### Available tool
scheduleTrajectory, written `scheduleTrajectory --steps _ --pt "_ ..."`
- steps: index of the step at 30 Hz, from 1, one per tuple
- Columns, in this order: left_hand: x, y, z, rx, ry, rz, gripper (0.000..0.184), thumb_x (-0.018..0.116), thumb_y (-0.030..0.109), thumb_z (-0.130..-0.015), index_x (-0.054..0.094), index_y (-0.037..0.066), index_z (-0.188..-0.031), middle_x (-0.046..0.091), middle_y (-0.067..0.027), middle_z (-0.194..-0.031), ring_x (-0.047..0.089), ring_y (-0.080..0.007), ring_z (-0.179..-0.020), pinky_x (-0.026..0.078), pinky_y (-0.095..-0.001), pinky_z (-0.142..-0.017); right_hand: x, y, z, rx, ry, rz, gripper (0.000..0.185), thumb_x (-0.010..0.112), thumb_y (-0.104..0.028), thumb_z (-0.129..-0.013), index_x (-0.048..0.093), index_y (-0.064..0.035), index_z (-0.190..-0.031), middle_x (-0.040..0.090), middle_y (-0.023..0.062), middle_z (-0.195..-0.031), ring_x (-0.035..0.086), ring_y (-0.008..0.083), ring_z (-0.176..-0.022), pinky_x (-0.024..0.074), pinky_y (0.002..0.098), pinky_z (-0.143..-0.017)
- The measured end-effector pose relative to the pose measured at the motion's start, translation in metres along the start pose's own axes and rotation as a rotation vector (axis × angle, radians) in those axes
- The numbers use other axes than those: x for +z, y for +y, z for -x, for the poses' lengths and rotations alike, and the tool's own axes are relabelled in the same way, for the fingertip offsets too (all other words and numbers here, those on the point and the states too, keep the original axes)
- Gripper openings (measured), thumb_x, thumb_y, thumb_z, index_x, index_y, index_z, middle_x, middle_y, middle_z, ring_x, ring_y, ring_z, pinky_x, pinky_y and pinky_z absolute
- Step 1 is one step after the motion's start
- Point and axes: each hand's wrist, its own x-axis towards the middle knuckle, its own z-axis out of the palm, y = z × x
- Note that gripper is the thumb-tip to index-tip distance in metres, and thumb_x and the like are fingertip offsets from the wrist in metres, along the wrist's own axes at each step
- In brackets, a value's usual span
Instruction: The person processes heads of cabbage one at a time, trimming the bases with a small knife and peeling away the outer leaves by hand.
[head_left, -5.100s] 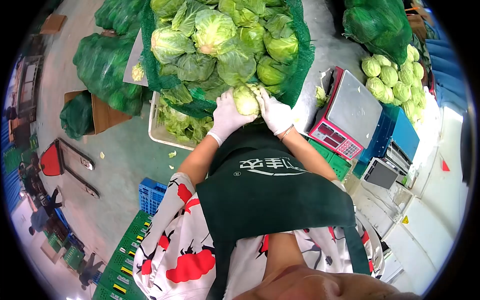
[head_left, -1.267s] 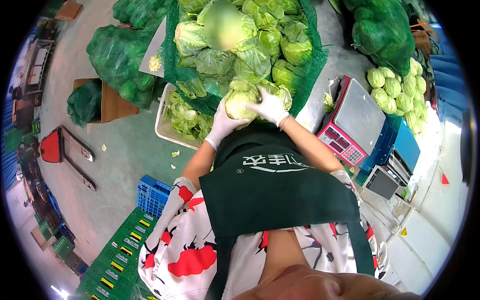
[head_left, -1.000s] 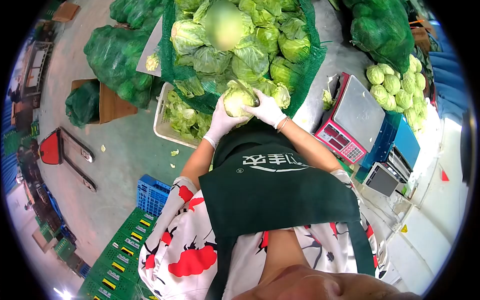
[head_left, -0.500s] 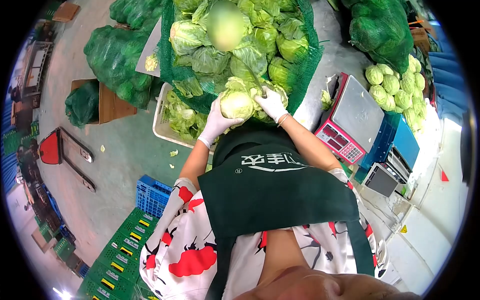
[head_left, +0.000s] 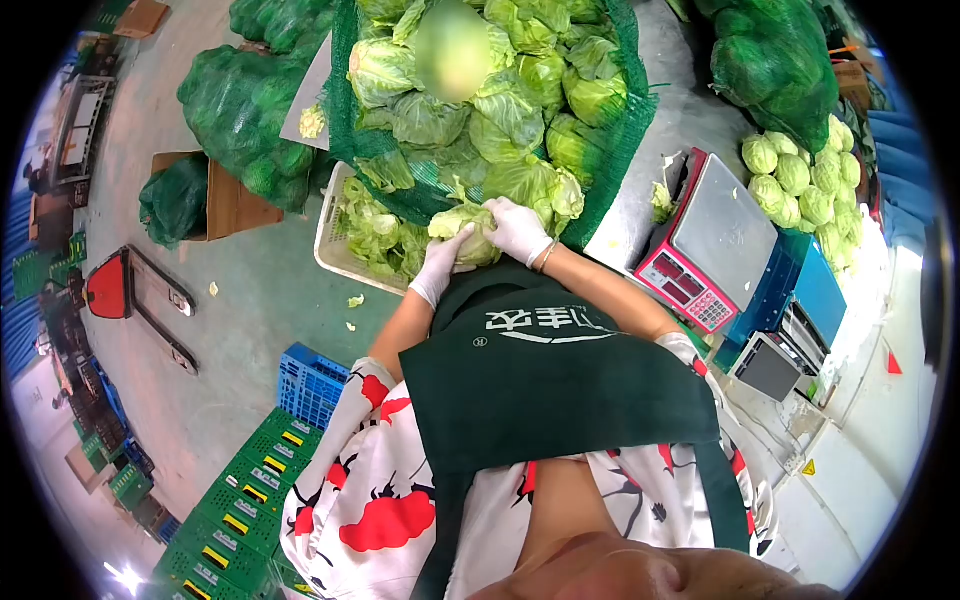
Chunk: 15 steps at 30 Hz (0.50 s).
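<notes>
A light green cabbage (head_left: 474, 247) is between my two gloved hands, close to the dark green apron. My left hand (head_left: 441, 264) is wrapped round its left side. The closed fingers of my right hand (head_left: 516, 230) are at its upper right; whether they hold leaf or a tool I cannot make out. Just beyond my hands lies an open green mesh sack (head_left: 630, 140) full of cabbages (head_left: 510, 110). A pale crate (head_left: 331, 228) of loose leaves (head_left: 374, 232) stands to the left of my left hand.
A red-rimmed scale (head_left: 722, 225) sits to the right, with a pile of trimmed cabbages (head_left: 793, 175) beyond it. Filled mesh sacks (head_left: 235, 110), a cardboard box (head_left: 238, 207) and a red pallet jack (head_left: 108, 288) are at the left. Green crates (head_left: 235, 505) stand at the lower left.
The cabbage has come down nearer the apron and turned, with loose leaf now on top. Both hands have shifted with it. The blade seen by my right hand earlier no longer shows.
</notes>
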Motion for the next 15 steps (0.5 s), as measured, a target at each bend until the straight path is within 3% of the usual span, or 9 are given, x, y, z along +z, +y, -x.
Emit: scheduleTrajectory --steps 4,7,8,9,11,12,13,15 --pt "0.003 0.004 0.013 0.075 0.003 0.028 0.064 0.079 0.035 -0.084 0.054 0.006 -0.134 0.066 -0.0123 -0.119 0.071 -0.0251 -0.095 0.062 -0.0395 -0.068 -0.024 -0.02 0.004 -0.034 0.059 0.072 0.036 0.071 -0.022 -0.08 0.058 -0.0063 -0.11 0.063 0.0145 -0.098 0.067 0.0344 -0.083 0.055 0.0442 -0.07" --pt "-0.001 0.04 0.031 0.236 -0.098 -0.011 0.055 0.079 0.022 -0.085 0.056 0.001 -0.13 0.068 -0.0101 -0.118 0.07 -0.0191 -0.095 0.06 -0.0319 -0.069 -0.05 -0.039 0.002 -0.1 0.296 0.005 0.038 0.073 -0.022 -0.078 0.058 -0.0061 -0.109 0.063 0.0137 -0.096 0.067 0.0327 -0.08 0.0552 0.0417 -0.066" --pt "0.001 0.045 0.029 0.396 -0.102 0.054 0.052 0.079 0.014 -0.085 0.057 0.0 -0.129 0.068 -0.0097 -0.118 0.068 -0.0177 -0.099 0.058 -0.0314 -0.075 -0.057 -0.04 -0.003 -0.085 0.358 -0.045 0.035 0.074 -0.019 -0.077 0.06 -0.0055 -0.106 0.063 0.0131 -0.092 0.067 0.0315 -0.077 0.0555 0.0395 -0.064" --pt "0.003 0.06 0.038 0.426 -0.126 0.034 0.051 0.08 0.011 -0.084 0.057 -0.001 -0.128 0.067 -0.0104 -0.121 0.066 -0.0196 -0.106 0.055 -0.0332 -0.087 -0.07 -0.047 -0.008 -0.004 0.419 -0.141 0.03 0.073 -0.015 -0.077 0.062 -0.0037 -0.102 0.064 0.0136 -0.086 0.067 0.0307 -0.072 0.0559 0.0384 -0.064" --pt "-0.003 0.073 0.038 0.485 -0.195 -0.016 0.05 0.076 0.011 -0.086 0.056 -0.001 -0.131 0.066 -0.01 -0.122 0.064 -0.0208 -0.111 0.051 -0.0339 -0.096 -0.08 -0.033 -0.015 0.058 0.474 -0.143 0.028 0.073 -0.015 -0.077 0.063 -0.0025 -0.1 0.065 0.0147 -0.083 0.067 0.0297 -0.069 0.056 0.0374 -0.064" --pt "-0.003 0.078 0.043 0.445 -0.227 0.006 0.052 0.075 0.011 -0.087 0.054 -0.001 -0.133 0.065 -0.01 -0.124 0.063 -0.0208 -0.113 0.05 -0.034 -0.098 -0.096 -0.037 -0.015 0.166 0.418 -0.199 0.031 0.074 -0.015 -0.075 0.064 -0.0022 -0.102 0.066 0.016 -0.085 0.067 0.0299 -0.069 0.0555 0.0366 -0.064" --pt "-0.002 0.083 0.051 0.404 -0.259 0.027 0.055 0.074 0.012 -0.087 0.052 0.0 -0.136 0.064 -0.01 -0.126 0.062 -0.0208 -0.115 0.049 -0.0341 -0.1 -0.098 -0.03 -0.016 0.17 0.502 -0.278 0.023 0.073 -0.015 -0.078 0.064 -0.0023 -0.095 0.065 0.0143 -0.078 0.063 0.0223 -0.061 0.0524 0.0332 -0.06" --pt "-0.001 0.084 0.061 0.368 -0.336 0.095 0.059 0.073 0.013 -0.088 0.048 0.0 -0.14 0.062 -0.0101 -0.131 0.06 -0.0209 -0.119 0.047 -0.0344 -0.103 -0.104 -0.006 -0.017 0.086 0.653 -0.141 0.026 0.073 -0.016 -0.078 0.066 -0.0033 -0.099 0.067 0.0143 -0.079 0.064 0.0233 -0.064 0.0529 0.0333 -0.063"
